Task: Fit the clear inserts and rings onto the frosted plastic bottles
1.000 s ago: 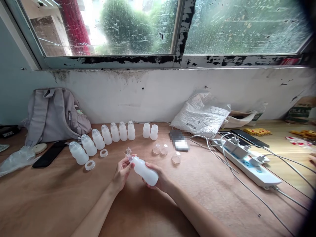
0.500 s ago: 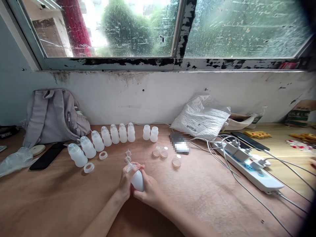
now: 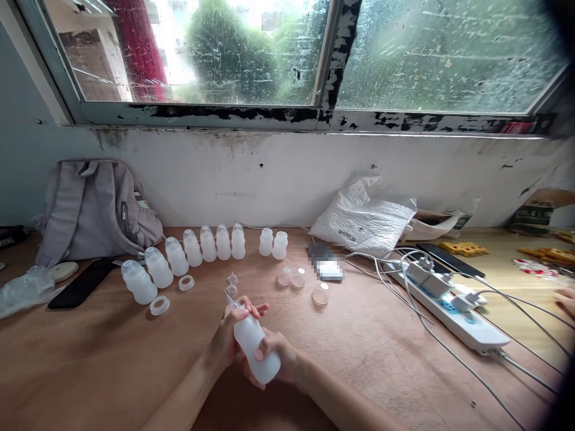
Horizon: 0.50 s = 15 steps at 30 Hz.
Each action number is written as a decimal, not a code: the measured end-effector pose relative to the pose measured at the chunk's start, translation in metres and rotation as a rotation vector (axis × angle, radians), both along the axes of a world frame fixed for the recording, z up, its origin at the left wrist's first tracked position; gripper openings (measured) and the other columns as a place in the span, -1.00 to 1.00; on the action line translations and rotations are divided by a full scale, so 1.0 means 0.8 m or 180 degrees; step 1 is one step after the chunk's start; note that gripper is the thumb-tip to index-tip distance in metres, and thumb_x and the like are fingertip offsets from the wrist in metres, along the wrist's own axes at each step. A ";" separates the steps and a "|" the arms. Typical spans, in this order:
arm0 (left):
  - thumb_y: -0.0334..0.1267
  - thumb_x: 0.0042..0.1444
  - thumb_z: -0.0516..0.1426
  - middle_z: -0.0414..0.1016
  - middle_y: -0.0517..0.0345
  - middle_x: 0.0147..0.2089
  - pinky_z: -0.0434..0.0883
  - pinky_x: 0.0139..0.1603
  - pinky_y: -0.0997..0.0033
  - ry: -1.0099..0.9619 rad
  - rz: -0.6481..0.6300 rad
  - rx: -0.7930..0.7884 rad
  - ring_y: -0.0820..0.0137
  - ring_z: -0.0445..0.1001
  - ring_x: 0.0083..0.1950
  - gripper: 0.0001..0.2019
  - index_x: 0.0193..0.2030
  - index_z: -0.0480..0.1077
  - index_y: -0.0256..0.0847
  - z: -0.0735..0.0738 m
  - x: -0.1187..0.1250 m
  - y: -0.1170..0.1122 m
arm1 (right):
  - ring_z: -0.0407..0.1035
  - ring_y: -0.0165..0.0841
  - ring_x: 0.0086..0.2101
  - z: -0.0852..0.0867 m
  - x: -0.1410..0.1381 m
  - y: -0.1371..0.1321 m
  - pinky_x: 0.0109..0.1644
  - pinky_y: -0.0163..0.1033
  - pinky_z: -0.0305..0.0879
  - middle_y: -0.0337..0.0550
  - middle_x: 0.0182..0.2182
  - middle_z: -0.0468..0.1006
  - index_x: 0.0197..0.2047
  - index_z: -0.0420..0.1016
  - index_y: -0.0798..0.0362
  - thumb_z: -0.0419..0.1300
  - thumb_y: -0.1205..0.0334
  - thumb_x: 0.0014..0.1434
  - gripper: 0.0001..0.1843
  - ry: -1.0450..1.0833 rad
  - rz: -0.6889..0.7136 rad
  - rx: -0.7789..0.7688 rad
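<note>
Both hands are around one frosted white baby bottle (image 3: 251,338), tilted with its base toward me and to the right. My left hand (image 3: 229,332) is closed around the upper end, where a clear nipple tip pokes out. Closed on the bottle's lower body is my right hand (image 3: 278,353). Just beyond them lie two clear nipples (image 3: 232,279). A white collar ring (image 3: 159,306) and another ring (image 3: 185,283) rest at left, near a curved row of capped bottles (image 3: 177,257). Two bottles without caps (image 3: 280,245) stand farther right. Several clear caps (image 3: 320,294) lie in front of those.
A white power strip (image 3: 453,311) with plugs and loose cables (image 3: 404,293) occupies the right. Behind it are a silver mailer bag (image 3: 363,212) and a dark phone (image 3: 451,260). At left are a grey backpack (image 3: 94,209) and a black phone (image 3: 83,284). Another person's hand (image 3: 566,301) shows at the right edge.
The bottle has tipped, with its base now nearer me and to the right, showing more of its body. My right hand has shifted down along it. Another person's hand shows more at right.
</note>
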<state>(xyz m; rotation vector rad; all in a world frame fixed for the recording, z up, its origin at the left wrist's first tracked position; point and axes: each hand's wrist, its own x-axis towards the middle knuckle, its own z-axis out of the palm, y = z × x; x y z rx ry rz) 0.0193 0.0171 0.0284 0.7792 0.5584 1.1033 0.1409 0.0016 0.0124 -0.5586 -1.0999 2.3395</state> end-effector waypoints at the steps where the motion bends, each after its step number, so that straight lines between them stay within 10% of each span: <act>1: -0.25 -0.11 0.10 0.39 0.17 -0.44 0.20 0.01 0.33 -0.0046 -0.0025 -0.0012 0.24 0.32 0.00 -0.92 -0.51 0.32 -0.20 0.000 0.000 0.002 | 0.22 -0.43 -0.77 0.000 0.000 0.002 -0.77 -0.42 -0.05 -0.16 -0.71 0.41 -0.46 0.29 0.17 0.04 0.21 -0.25 -0.76 -0.0029 0.0004 0.0020; 9: -0.03 0.02 0.06 0.44 -0.06 -0.20 0.33 -0.36 0.35 0.0444 -0.0546 -0.0090 0.27 0.45 -0.32 -0.57 -0.04 0.28 -0.28 -0.006 0.009 0.009 | 0.22 -0.46 -0.64 0.021 0.017 0.015 -0.64 -0.38 0.06 -0.21 -0.62 0.33 -0.39 0.32 0.12 -0.18 -0.20 0.09 -0.45 -0.0817 -0.1033 0.0309; 15: -0.03 0.03 0.04 0.42 -0.03 -0.15 0.32 -0.25 0.39 0.0467 0.0004 -0.0161 0.28 0.41 -0.19 -0.57 -0.04 0.29 -0.30 -0.009 0.007 0.012 | 0.16 -0.43 -0.58 0.039 0.094 0.045 -0.54 -0.34 0.02 -0.23 -0.62 0.25 -0.52 0.34 0.07 -0.03 -0.14 0.03 -0.57 -0.3384 -0.3160 0.2201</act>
